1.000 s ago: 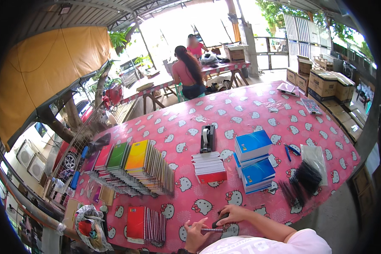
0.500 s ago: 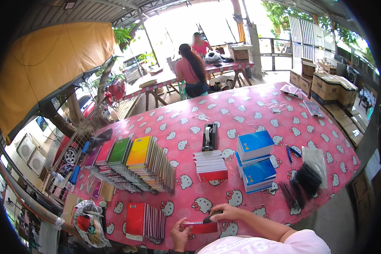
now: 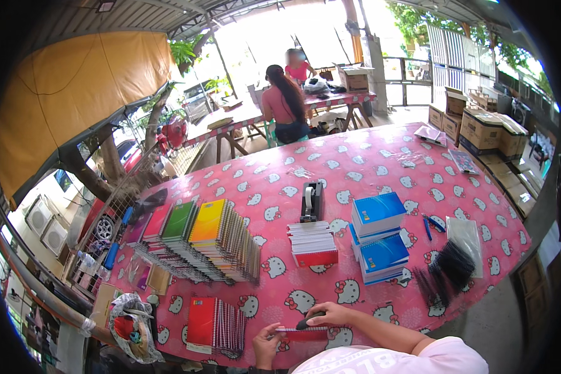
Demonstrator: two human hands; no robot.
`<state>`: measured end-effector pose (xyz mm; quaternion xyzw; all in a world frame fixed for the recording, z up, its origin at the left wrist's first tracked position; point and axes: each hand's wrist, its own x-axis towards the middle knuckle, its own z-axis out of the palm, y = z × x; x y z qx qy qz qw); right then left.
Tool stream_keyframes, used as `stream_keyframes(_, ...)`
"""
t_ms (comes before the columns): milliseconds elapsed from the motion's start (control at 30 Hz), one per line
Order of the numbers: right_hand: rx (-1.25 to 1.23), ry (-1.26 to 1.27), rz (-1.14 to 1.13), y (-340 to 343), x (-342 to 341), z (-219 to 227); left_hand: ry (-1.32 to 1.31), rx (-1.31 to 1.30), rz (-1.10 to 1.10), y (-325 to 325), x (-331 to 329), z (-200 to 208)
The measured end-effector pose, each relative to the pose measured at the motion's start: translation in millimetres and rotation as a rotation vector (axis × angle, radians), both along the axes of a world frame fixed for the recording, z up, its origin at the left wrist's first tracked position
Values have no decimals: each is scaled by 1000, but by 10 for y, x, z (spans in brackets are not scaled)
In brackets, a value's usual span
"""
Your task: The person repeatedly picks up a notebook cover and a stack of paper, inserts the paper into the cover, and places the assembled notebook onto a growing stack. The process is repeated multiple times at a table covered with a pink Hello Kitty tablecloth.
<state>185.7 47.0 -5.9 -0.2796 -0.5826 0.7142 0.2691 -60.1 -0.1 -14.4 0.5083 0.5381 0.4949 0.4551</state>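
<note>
Pinching a thin red coil-bound paper notebook (image 3: pixel 306 335) with left hand (image 3: pixel 267 343), holding a small black rounded tool (image 3: pixel 302 324) at its coil with right hand (image 3: pixel 326 315) — near side of pink table (image 3: pixel 268 301). Showing more red than a second ago — likely turned to reach the coil.

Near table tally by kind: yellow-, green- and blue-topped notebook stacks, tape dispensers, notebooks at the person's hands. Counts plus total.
Yellow-topped notebook stack: 1
Green-topped notebook stack: 1
Blue-topped notebook stacks: 2
Tape dispenser: 1
Red notebook between left hand and right hand: 1
Total: 6
</note>
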Motion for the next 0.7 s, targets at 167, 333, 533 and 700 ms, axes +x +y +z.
stream_keyframes(167,192,-333,99,94,-97,176,-80,-59,-14,-17,-13,-44)
stream_keyframes(333,93,-117,-28,96,-151,-89,-74,45,-38,1,-59,-161)
stream_keyframes(533,195,-144,-69,14,-214,-68,-48,-14,-65,-39,-17,-45)
stream_keyframes(700,398,-363,-63,18,-202,-124,-64,68,-88,-39,5,-108)
